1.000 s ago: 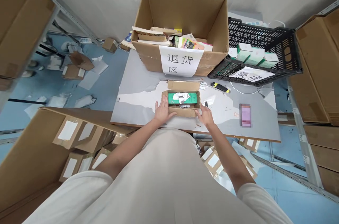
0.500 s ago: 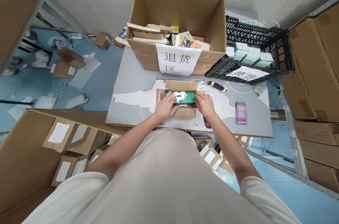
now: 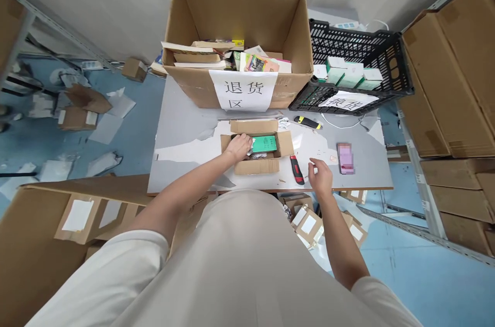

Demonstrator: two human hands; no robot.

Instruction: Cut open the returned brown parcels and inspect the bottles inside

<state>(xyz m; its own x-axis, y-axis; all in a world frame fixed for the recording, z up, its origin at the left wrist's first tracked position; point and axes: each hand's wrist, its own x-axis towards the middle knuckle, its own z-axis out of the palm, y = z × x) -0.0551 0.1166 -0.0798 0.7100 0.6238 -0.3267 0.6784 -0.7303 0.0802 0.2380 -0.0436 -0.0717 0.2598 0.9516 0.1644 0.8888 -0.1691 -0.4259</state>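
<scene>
A worker's left hand (image 3: 238,145) reaches into a small open carton (image 3: 255,147) at bench (image 3: 185,136) centre, fingers on its green packet (image 3: 265,143); the right hand (image 3: 320,176) hovers loosely open, empty, at four o'clock, where a careless sweep could knock the red-handled cutter (image 3: 296,169)

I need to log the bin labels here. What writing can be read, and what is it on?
"退货区": white paper sign on the front of the big cardboard box.
White sign on the black crate: too foreshortened to read.
Green box print: too small.
</scene>
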